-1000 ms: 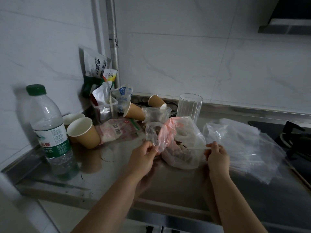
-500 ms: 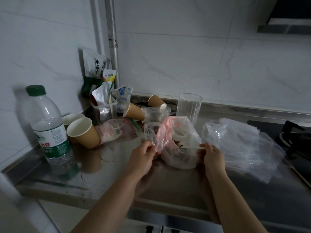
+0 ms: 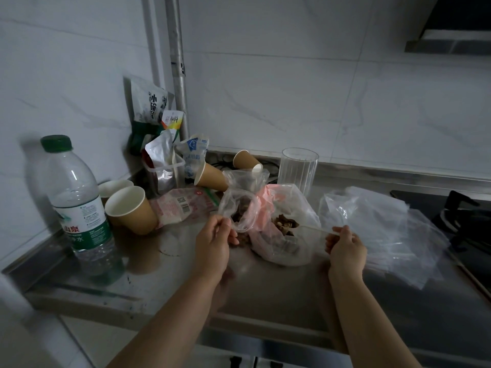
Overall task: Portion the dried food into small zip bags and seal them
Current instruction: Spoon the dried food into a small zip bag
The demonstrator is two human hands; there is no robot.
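Surface: steel counter (image 3: pixel 265 293), tiled walls.
Left hand (image 3: pixel 212 243): pinching the zip bag (image 3: pixel 236 208) rim, mouth open.
Right hand (image 3: pixel 345 248): pinching a thin clear spoon handle (image 3: pixel 316 229).
Dried food (image 3: pixel 285 224): in the big bag (image 3: pixel 281 229), between the hands.
Spare bags (image 3: pixel 380 224): 3 o'clock.
Cups (image 3: pixel 130 208), bottle (image 3: pixel 79 203): 9 o'clock.

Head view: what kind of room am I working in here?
Most likely a home kitchen: a stainless steel counter against a tiled wall, a gas hob at the right edge, and a range hood above it.
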